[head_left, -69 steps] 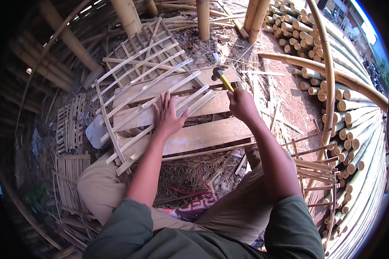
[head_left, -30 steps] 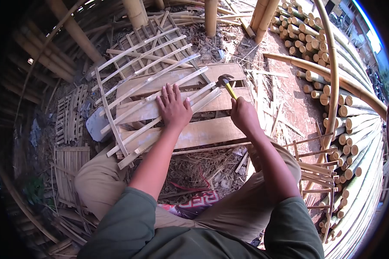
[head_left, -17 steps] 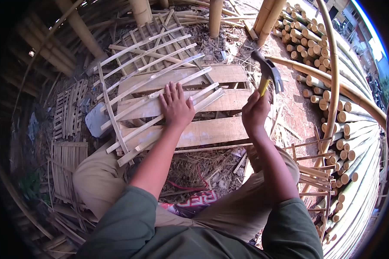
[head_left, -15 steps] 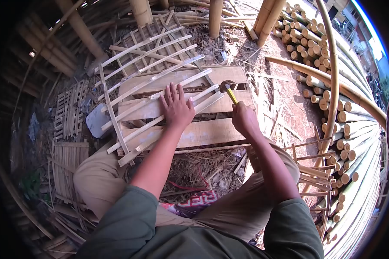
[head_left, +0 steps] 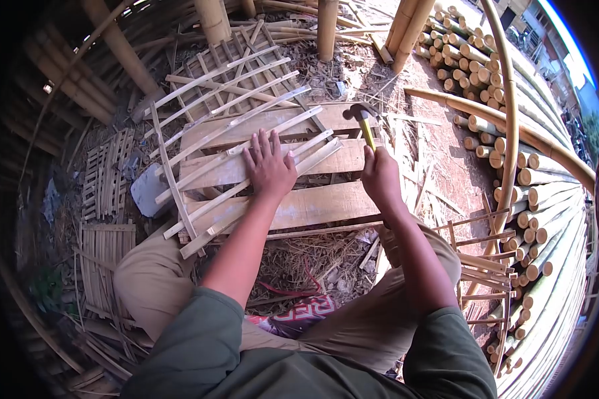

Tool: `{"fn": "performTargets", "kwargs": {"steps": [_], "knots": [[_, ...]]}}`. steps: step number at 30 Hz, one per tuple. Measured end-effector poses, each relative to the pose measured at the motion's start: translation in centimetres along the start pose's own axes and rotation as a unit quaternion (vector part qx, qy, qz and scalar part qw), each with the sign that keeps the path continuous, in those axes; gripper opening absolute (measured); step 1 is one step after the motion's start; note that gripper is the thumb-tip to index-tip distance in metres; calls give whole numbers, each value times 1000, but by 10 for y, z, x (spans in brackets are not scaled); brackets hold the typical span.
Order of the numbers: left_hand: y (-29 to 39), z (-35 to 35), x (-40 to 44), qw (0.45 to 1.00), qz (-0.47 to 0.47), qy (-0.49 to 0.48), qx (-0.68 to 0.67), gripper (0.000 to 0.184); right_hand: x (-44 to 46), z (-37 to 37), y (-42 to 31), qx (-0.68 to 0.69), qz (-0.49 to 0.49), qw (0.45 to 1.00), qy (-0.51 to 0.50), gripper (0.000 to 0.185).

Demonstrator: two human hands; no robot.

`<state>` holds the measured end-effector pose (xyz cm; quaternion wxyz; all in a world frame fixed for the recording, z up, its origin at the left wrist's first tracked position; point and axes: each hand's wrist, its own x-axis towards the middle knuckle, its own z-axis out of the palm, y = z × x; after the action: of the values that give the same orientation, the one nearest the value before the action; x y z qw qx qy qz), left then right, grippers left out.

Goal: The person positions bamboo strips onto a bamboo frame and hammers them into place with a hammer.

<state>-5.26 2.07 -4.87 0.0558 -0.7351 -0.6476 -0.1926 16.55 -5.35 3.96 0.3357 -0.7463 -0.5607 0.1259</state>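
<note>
2 hands apart | our left hand point(head_left: 271, 169) pressed flat on the wooden slat frame point(head_left: 233, 124), which lies across planks point(head_left: 313, 204) before us | our right hand point(head_left: 381, 176) grips 1 yellow-handled claw hammer point(head_left: 367, 132), head seemingly clear of the slats: no blow landing, we judge

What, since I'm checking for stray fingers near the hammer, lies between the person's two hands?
Between the left hand and the right hand lie pale slat ends, then a bare stretch of board; the head view shows it.
</note>
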Motion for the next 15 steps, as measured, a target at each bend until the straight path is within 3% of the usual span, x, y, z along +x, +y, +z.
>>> {"fn": "performTargets", "kwargs": {"steps": [2,5,6,7,8,15], "knots": [[0,1,0,1000,-4,0,-4,66,3,-22,-21,108,-119,971,176,31],[0,0,1,1000,-1,-1,2,66,10,-25,-23,213,-164,903,336,32],[1,0,1,1000,-3,-4,3,66,5,-8,-9,228,-141,909,320,28],[1,-2,0,1000,-5,-6,5,66,2,10,10,71,-96,982,150,29],[1,-2,2,1000,-4,-3,8,66,0,18,12,-88,-46,995,-27,30],[-2,5,-2,1000,6,-7,-12,67,11,13,-2,-13,-4,999,38,37]]}}
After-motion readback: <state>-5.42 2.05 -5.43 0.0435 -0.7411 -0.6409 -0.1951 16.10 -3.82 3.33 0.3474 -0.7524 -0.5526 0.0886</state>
